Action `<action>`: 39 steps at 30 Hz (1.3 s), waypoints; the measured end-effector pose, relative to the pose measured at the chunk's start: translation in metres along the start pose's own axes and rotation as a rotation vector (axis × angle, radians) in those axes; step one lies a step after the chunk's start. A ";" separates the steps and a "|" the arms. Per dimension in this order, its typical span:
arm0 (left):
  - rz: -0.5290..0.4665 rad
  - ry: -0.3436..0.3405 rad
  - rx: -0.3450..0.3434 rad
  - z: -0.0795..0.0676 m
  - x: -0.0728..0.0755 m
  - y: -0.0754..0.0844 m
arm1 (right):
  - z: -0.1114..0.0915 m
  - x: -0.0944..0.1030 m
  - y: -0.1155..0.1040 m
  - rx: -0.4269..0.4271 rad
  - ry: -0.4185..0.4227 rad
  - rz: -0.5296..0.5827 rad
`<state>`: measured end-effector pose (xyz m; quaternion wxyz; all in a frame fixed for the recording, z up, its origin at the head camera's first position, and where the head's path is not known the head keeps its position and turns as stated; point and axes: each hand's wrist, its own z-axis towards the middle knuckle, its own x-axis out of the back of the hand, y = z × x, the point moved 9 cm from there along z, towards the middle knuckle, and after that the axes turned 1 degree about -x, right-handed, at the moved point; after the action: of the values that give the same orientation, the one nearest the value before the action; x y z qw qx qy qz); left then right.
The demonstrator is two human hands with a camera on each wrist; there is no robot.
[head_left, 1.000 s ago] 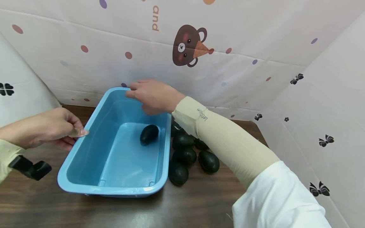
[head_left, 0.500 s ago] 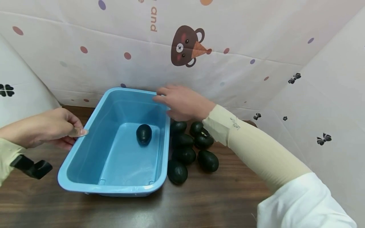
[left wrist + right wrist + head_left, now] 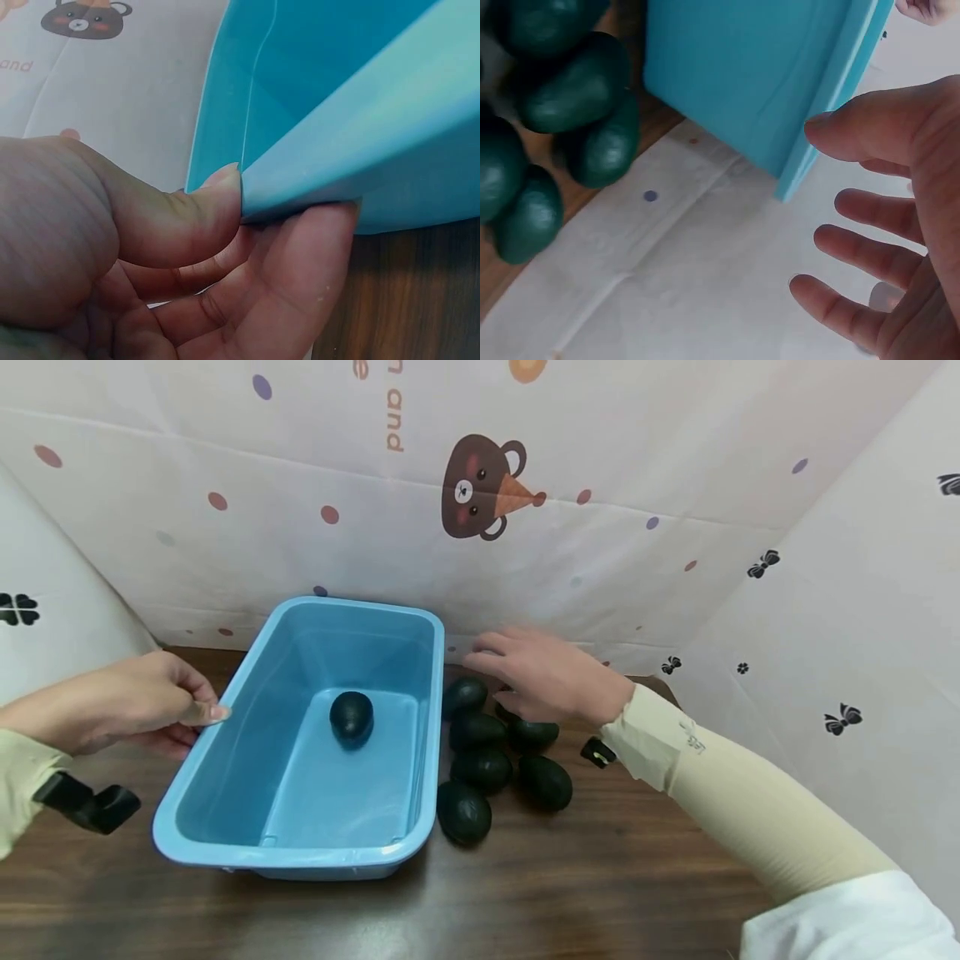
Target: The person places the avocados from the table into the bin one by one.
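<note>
A light blue plastic tub (image 3: 300,856) stands on the table, and one dark green avocado (image 3: 351,717) lies on its floor. My left hand (image 3: 138,702) pinches the tub's left rim; in the left wrist view the thumb is on top with fingers (image 3: 300,255) beneath. Right of the tub, several avocados (image 3: 481,770) lie clustered on the table. Over the far end of that cluster hovers my right hand (image 3: 543,672), holding nothing and partly covering an avocado. The right wrist view shows its fingers (image 3: 874,251) spread apart, near the tub's rim in that picture.
Dark wood table (image 3: 600,877) lies under everything. Close behind the tub hangs a white printed sheet (image 3: 360,552), and another patterned sheet (image 3: 847,635) rises at the right. Black straps (image 3: 86,802) are on both wrists.
My right hand has moved right, from above the tub to over the avocado cluster. The avocado inside the tub has rolled left. My left hand still grips the rim.
</note>
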<state>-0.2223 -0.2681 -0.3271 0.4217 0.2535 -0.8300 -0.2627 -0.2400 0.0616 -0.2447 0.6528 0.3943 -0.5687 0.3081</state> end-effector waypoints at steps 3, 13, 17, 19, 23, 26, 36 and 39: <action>0.006 0.003 0.005 0.000 0.000 -0.003 | -0.015 -0.007 0.001 -0.021 -0.018 0.003; -0.016 0.003 0.002 -0.002 -0.001 -0.006 | -0.064 -0.038 -0.006 -0.101 -0.064 0.014; -0.017 0.007 0.001 -0.001 -0.001 -0.006 | -0.083 -0.060 -0.007 -0.118 -0.071 0.037; -0.012 0.008 0.003 -0.001 -0.001 -0.005 | -0.092 -0.073 -0.008 -0.130 -0.084 0.048; -0.002 0.012 0.002 -0.001 -0.001 -0.004 | -0.107 -0.101 -0.010 -0.170 -0.128 0.070; 0.001 0.012 -0.004 0.000 -0.002 -0.002 | -0.114 -0.119 -0.010 -0.195 -0.147 0.081; -0.005 -0.009 -0.010 0.002 -0.003 0.001 | -0.125 -0.157 -0.015 -0.196 -0.100 0.098; 0.003 0.008 -0.011 0.002 -0.003 0.000 | -0.125 -0.162 -0.015 -0.194 -0.079 0.093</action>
<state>-0.2229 -0.2658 -0.3296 0.4268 0.2508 -0.8273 -0.2654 -0.1911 0.1696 -0.4124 0.6499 0.3143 -0.6389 0.2658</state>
